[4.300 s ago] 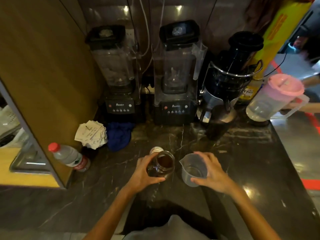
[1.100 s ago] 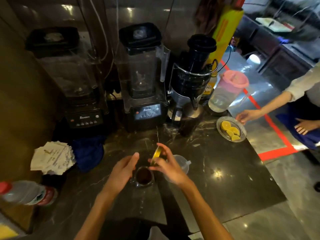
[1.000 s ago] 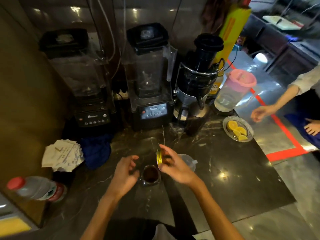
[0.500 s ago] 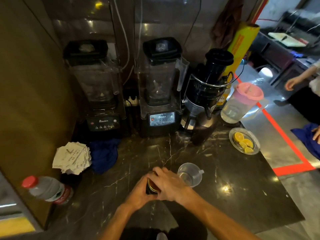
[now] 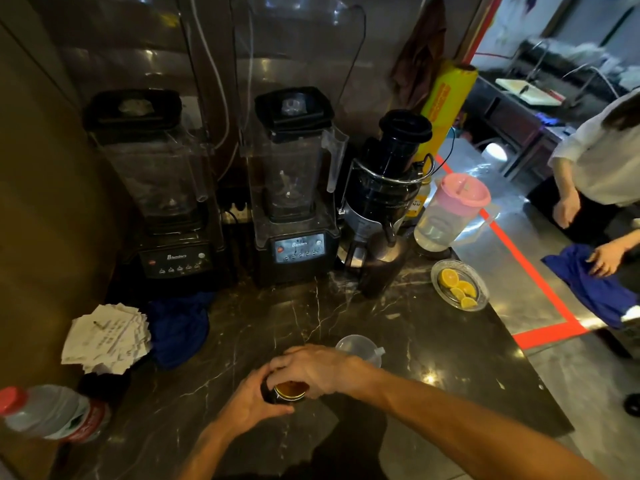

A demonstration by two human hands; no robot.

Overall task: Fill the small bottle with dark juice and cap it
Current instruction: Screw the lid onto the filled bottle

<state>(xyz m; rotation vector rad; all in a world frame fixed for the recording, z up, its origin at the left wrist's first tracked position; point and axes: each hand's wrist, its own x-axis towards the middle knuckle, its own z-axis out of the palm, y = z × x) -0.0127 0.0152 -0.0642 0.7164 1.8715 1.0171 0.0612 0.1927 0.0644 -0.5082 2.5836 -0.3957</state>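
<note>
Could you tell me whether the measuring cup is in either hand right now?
No, the measuring cup stands alone on the counter while both the left hand and right hand grip the bottle.

My station: dark marble counter (image 5: 398, 341), white-veined, glossy with lamp glare. To my left, a brown panel wall (image 5: 45, 202); behind, a reflective backsplash (image 5: 294, 46) with hanging cables. Beyond the counter, to my right, a shiny grey floor (image 5: 512, 292) marked with red tape (image 5: 540, 332). Far right, a dim metal work table (image 5: 519, 109). Lighting warm, low.
</note>
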